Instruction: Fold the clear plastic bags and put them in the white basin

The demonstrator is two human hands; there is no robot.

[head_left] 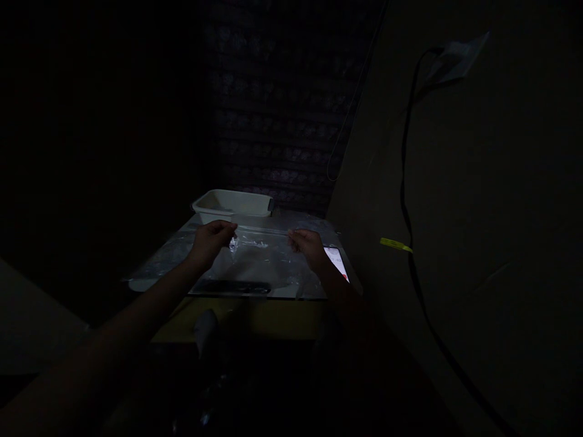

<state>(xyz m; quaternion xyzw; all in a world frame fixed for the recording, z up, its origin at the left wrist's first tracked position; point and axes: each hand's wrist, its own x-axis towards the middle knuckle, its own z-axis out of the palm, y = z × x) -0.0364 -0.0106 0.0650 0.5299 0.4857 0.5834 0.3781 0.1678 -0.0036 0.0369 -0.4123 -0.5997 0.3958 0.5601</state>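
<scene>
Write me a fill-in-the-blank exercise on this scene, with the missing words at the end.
1. Of the left hand and right hand, the one nearer the lit phone is the ____.
2. The number of these hands holding the plastic is ____.
3. The tag on the cable is coloured ____.

Missing words: right; two; yellow.

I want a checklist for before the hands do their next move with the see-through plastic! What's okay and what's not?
1. Left hand pinching one end of the clear plastic: ok.
2. Right hand pinching the other end: ok.
3. Clear plastic stretched between both hands: ok, its top edge looks fairly straight.
4. Any opening in the plastic: cannot tell, it's too dim.
5. White tub standing upright beyond the hands: ok.
6. Enough light to see well: not ok, the picture is very dark.
</scene>
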